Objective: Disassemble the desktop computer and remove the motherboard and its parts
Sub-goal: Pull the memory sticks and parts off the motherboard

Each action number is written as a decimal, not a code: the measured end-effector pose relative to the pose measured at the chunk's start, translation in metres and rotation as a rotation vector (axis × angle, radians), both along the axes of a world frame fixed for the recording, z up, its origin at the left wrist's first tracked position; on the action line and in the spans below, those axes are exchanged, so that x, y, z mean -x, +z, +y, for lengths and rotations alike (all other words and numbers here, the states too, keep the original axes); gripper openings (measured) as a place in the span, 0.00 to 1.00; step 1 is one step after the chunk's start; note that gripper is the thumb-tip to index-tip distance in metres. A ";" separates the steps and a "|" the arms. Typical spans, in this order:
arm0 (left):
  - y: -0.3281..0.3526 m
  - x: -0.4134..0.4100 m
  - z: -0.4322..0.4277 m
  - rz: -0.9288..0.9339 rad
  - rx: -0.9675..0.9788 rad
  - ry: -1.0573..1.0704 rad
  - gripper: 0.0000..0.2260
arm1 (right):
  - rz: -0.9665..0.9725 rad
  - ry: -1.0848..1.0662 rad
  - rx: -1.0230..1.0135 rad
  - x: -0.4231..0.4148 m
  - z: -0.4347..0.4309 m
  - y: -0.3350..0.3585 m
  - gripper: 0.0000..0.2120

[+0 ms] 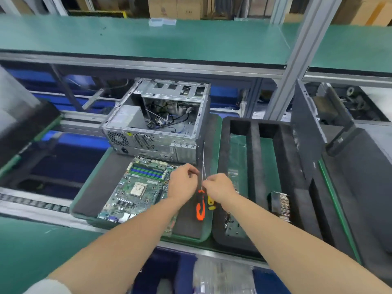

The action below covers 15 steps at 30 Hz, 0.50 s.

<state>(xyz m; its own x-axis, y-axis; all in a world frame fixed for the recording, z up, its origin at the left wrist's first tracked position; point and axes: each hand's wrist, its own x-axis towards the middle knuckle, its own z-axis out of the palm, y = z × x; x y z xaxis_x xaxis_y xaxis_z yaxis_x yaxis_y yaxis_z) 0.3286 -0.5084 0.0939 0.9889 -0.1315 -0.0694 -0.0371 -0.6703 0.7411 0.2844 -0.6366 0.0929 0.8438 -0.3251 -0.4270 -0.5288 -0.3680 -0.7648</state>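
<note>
Both arms are out over the green-rimmed tray [186, 237], and the hands meet above its right edge. The right hand [220, 187] has its fingers curled in, thumb and forefinger pinching the low end of a thin pale strand [204, 162] that runs straight up towards the case. The left hand [183, 182] is curled too, fingertips bunched right beside that strand; whether it actually holds it, I cannot tell.

The motherboard [137, 187] is out of the box. It lies flat on the tray's dark mat, close to the near edge, with blue memory slots at its far end and the bare square socket in the middle. Behind it, along the tray's far edge, sits the computer case [157, 132], open on top with loose cables tangled inside.

Under the hands, by the tray's right edge, lie an orange-handled screwdriver [200, 209] and, just beside it, a yellow-handled screwdriver [211, 205]. To the right is a black foam tray [254, 145] with long compartments. There's a finned heat sink [281, 205] in one and a scatter of screws [231, 223] at the near end of another
</note>
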 end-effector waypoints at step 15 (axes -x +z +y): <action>-0.029 -0.090 0.192 -0.026 -0.047 0.087 0.10 | 0.116 0.059 0.640 -0.023 0.088 -0.017 0.23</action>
